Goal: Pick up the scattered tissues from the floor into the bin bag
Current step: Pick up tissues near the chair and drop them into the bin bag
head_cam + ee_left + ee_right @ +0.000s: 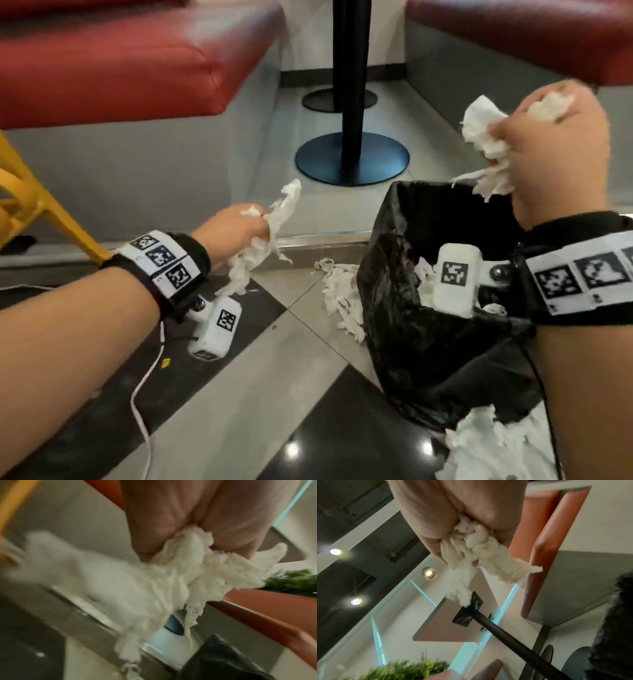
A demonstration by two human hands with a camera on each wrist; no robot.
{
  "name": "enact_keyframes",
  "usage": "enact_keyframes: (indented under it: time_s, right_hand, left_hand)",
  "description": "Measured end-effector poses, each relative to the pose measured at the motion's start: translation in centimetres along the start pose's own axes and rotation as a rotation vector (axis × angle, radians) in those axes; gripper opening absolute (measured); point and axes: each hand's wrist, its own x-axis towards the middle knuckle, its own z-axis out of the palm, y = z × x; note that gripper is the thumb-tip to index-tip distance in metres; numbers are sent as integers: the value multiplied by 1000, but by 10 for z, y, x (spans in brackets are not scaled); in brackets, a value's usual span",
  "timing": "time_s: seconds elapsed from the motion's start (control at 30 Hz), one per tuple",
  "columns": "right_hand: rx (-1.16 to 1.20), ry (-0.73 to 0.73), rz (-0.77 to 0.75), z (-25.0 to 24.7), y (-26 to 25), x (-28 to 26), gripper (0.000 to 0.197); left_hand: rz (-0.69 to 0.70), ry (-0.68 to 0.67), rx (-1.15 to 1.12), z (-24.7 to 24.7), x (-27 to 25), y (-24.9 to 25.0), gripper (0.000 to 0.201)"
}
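A black bin bag (411, 346) stands open on the tiled floor at the right, with white tissue scraps inside. My right hand (555, 154) is raised above its mouth and grips a wad of torn white tissue (486, 144) (481, 553). To the left of the bag, my left hand (239, 233) grips a second bunch of shredded tissue (257, 246) (137, 588), which hangs down in strips. More tissue shreds (342, 298) lie on the floor against the bag's left side. Another pile of tissue (493, 448) lies at the bottom right.
Red bench seats (120, 58) overhang the floor at left and at top right. A black table post with a round base (352, 157) stands behind the bag. A yellow chair leg (51, 212) is at far left. A white cable (144, 387) trails over the floor.
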Motion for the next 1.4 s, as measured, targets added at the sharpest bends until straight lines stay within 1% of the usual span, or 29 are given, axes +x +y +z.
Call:
enact_keyframes:
  time_s: [0.1, 0.17, 0.2, 0.27, 0.3, 0.33, 0.37, 0.4, 0.43, 0.47, 0.5, 0.57, 0.63, 0.67, 0.73, 0.8, 0.83, 0.87, 0.9, 0.93, 0.97, 1.0, 1.03, 1.07, 1.13, 1.2, 1.27, 1.33, 1.4]
  right_hand:
    - [23, 19, 15, -17, 13, 10, 28]
    - [40, -16, 37, -25, 24, 13, 28]
    - [13, -42, 48, -28, 29, 13, 29]
    - [-66, -79, 59, -34, 40, 14, 37]
    - [-104, -87, 56, -37, 45, 14, 41]
    - [-136, -95, 52, -40, 49, 14, 44]
    - [-169, -110, 50, -42, 52, 14, 46]
    - [-208, -134, 50, -45, 54, 14, 48]
    - [-259, -164, 50, -48, 57, 13, 48]
    - [-314, -189, 46, -50, 61, 13, 47]
    - [-359, -207, 37, -53, 63, 11, 47]
    - [-402, -220, -4, -55, 64, 7, 46]
    - [-354, -185, -81, -54, 60, 4, 45]
    - [-316, -156, -144, -52, 55, 2, 45]
    - [-274, -84, -297, -47, 44, 0, 45]
    - [-292, 4, -419, -43, 42, 2, 47]
    - [-331, 26, -432, -40, 46, 2, 49]
    - [-406, -1, -418, -37, 54, 2, 51]
    - [-550, -93, -376, -35, 65, 1, 53]
    - [-756, -247, -285, -32, 80, -1, 53]
    - [-951, -419, -134, -31, 93, -5, 57]
    - [-1057, -537, 7, -30, 102, -10, 65]
    - [-1066, -575, 85, -30, 107, -14, 71]
    - [-1009, -542, 92, -29, 107, -18, 71]
    - [-858, -441, 16, -21, 96, -28, 60]
    - [-703, -412, -63, -8, 85, -42, 45]
    - [-583, -423, -115, 7, 78, -62, 33]
    - [-485, -446, -120, 18, 80, -88, 20]
    - [-424, -443, -89, 30, 89, -113, 13]
  left_hand:
    - [90, -45, -85, 44, 11, 63, 12]
    - [170, -31, -153, 81, 16, 103, 15]
    - [192, -45, -202, 100, 18, 119, 20]
    - [225, -98, -254, 138, 26, 139, 39]
    - [219, -118, -241, 157, 29, 144, 50]
    - [183, -149, -214, 172, 31, 144, 64]
    - [139, -190, -148, 185, 33, 142, 82]
    - [97, -235, -33, 194, 31, 139, 97]
    - [69, -266, 110, 201, 29, 135, 105]
    - [71, -268, 234, 205, 29, 130, 105]
    - [92, -243, 301, 206, 30, 125, 100]
    - [164, -169, 293, 196, 26, 120, 86]
    - [205, -77, 278, 178, 25, 116, 69]
    - [210, -35, 302, 166, 24, 113, 62]
    - [203, 13, 364, 140, 25, 103, 52]
    - [178, 32, 416, 117, 26, 86, 43]
    - [159, 34, 441, 108, 29, 75, 38]
    - [133, 31, 474, 101, 32, 62, 33]
    - [112, 33, 511, 95, 36, 48, 27]
    - [95, 38, 544, 93, 44, 30, 22]
    - [80, 37, 576, 92, 51, 12, 18]
    - [64, 21, 617, 94, 58, -4, 16]
    - [61, -13, 673, 99, 65, -21, 17]
    - [68, -71, 739, 106, 73, -37, 21]
    - [125, -187, 874, 124, 87, -68, 29]
    - [203, -255, 979, 146, 103, -91, 34]
    - [261, -320, 1049, 170, 119, -108, 42]
    - [279, -382, 1061, 195, 127, -125, 61]
    - [253, -435, 1017, 217, 133, -148, 83]
